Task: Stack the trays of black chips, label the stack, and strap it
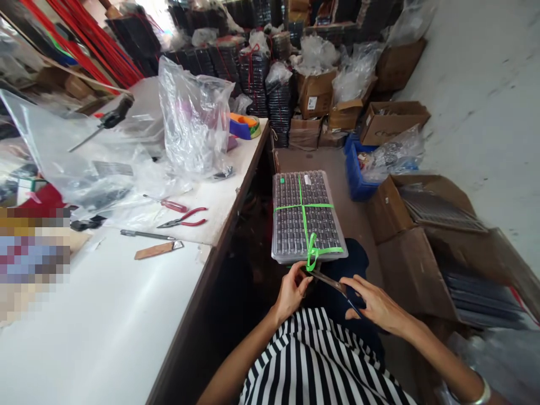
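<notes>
A stack of clear plastic trays (291,230) filled with rows of small dark parts rests in front of me, over my lap. Bright green ribbon (302,216) crosses it both ways and is tied in a loop at the near edge. Just below that loop, my left hand (292,289) is closed in a pinch, with the ribbon at its fingertips. My right hand (375,304) grips a pair of scissors (331,281) by the dark handles. Their blades point left, reaching the ribbon beside my left fingers. Whether the blades touch the ribbon I cannot tell.
On the white table (126,315) at left lie red-handled pliers (183,218), a screwdriver (172,205), a cutting blade (158,250), plastic bags (194,118) and tape rolls (253,125). Cardboard boxes (434,208) and a blue crate (356,171) line the right. Dark tray stacks (255,84) stand behind.
</notes>
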Demonstrator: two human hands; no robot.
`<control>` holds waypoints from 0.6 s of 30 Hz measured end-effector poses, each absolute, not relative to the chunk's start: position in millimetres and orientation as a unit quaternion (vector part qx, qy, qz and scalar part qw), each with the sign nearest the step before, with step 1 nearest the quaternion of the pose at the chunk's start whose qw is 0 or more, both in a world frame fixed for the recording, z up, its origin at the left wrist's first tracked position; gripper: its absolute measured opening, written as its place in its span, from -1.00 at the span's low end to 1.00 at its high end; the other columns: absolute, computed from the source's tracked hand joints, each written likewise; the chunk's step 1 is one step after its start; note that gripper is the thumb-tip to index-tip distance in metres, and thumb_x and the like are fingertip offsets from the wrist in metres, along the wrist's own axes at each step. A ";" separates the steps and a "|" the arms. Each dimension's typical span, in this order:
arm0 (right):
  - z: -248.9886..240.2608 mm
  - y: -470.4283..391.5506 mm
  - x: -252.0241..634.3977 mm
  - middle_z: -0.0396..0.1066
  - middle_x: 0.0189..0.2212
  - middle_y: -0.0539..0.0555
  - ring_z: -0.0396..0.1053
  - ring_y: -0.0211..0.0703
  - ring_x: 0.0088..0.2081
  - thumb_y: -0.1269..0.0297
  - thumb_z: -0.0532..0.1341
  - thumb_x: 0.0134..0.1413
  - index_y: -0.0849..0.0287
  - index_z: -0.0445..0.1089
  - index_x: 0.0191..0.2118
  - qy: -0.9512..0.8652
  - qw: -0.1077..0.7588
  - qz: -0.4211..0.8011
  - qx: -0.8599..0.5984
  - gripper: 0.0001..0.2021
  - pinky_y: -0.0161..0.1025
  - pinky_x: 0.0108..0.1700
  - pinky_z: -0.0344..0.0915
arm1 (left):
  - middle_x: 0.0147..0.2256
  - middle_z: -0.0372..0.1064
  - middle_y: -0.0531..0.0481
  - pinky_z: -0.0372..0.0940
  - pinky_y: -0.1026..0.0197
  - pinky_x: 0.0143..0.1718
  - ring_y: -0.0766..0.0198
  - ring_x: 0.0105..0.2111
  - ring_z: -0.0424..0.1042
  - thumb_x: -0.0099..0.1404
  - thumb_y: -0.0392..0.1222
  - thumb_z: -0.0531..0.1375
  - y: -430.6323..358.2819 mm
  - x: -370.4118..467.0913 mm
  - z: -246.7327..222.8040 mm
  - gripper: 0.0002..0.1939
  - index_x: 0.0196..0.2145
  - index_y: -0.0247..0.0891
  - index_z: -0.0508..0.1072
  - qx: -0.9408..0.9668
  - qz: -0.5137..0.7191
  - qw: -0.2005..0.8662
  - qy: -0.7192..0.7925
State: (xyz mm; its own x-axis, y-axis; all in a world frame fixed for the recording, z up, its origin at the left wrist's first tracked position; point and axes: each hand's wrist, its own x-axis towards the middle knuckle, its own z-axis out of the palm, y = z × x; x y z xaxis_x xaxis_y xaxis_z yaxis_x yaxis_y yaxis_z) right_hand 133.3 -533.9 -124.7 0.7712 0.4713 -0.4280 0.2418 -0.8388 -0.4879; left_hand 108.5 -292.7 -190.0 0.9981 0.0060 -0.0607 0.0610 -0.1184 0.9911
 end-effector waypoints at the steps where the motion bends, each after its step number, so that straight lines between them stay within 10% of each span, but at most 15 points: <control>1: -124.8 -531.4 133.2 0.22 0.19 0.25 0.06 0.15 0.25 -0.06 0.28 -0.11 0.13 0.21 0.21 -0.196 0.211 0.274 -0.917 -0.26 0.01 0.18 0.18 | -0.48 0.28 0.11 0.21 0.31 -0.40 0.36 -0.48 0.25 0.26 -0.05 0.15 -292.2 108.2 -189.3 -0.59 0.02 -0.26 0.32 0.743 -0.023 0.669 0.021; 18: -82.9 -486.1 137.5 0.49 -0.22 0.05 0.45 -0.10 -0.23 0.05 0.17 0.10 0.10 0.40 -0.01 -0.282 0.347 0.298 -0.843 -0.62 -0.26 -0.17 0.38 | -0.36 0.43 -0.05 0.27 0.25 -0.24 0.26 -0.34 0.36 0.32 -0.09 0.04 -283.4 104.3 -183.7 -0.70 -0.32 -0.32 0.49 0.739 -0.010 0.673 0.034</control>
